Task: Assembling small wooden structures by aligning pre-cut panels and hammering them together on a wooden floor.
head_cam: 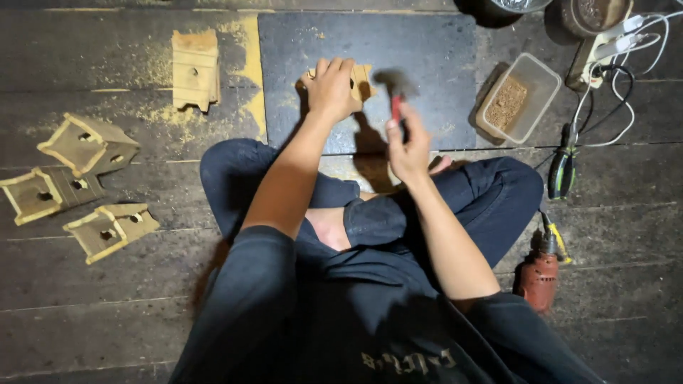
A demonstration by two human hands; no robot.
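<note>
I sit cross-legged on a dark plank floor. My left hand (pixel 330 88) grips a small pale wooden piece (pixel 361 80) and presses it onto a dark flat board (pixel 427 64) in front of me. My right hand (pixel 408 146) holds a hammer by its red handle (pixel 395 108). The hammer head (pixel 395 82) is blurred with motion, just to the right of the wooden piece.
Three small open wooden boxes (pixel 85 142) with holes lie at the left, and a stack of flat wooden parts (pixel 195 68) sits farther back in sawdust. At the right are a clear plastic tub of brown bits (pixel 518 98), pliers (pixel 562 171), a red drill (pixel 539 277) and a power strip with cables (pixel 605 44).
</note>
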